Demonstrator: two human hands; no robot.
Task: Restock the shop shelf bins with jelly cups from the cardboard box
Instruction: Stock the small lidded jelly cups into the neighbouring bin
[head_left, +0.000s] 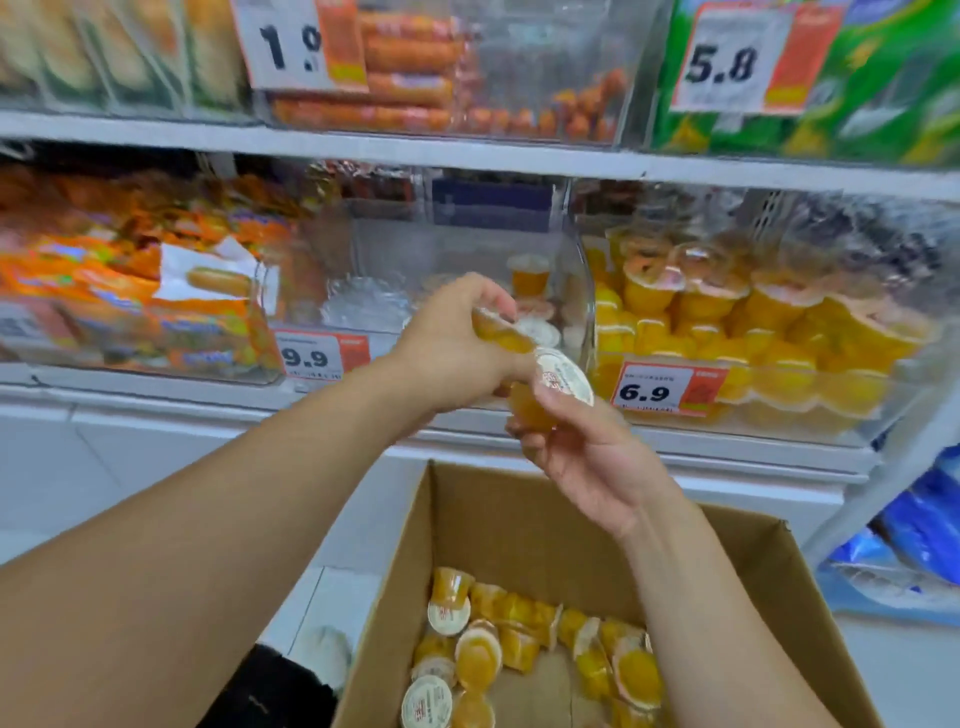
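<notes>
My left hand (447, 343) grips an orange jelly cup (497, 332) at the front lip of the nearly bare clear middle bin (584, 291), where a few cups (529, 275) lie. Just below and to the right, my right hand (582, 452) holds another jelly cup (556, 382), its white foil lid facing me. The two hands almost touch. The open cardboard box (467, 530) sits below them with several orange jelly cups (519, 639) loose on its bottom.
The clear bin on the right (753, 322) is packed with yellow jelly cups behind a 6.9 price tag (660, 389). The left bin (130, 291) holds orange snack packets. An upper shelf (467, 150) carries sausages and green packs. Blue packs (924, 525) lie at far right.
</notes>
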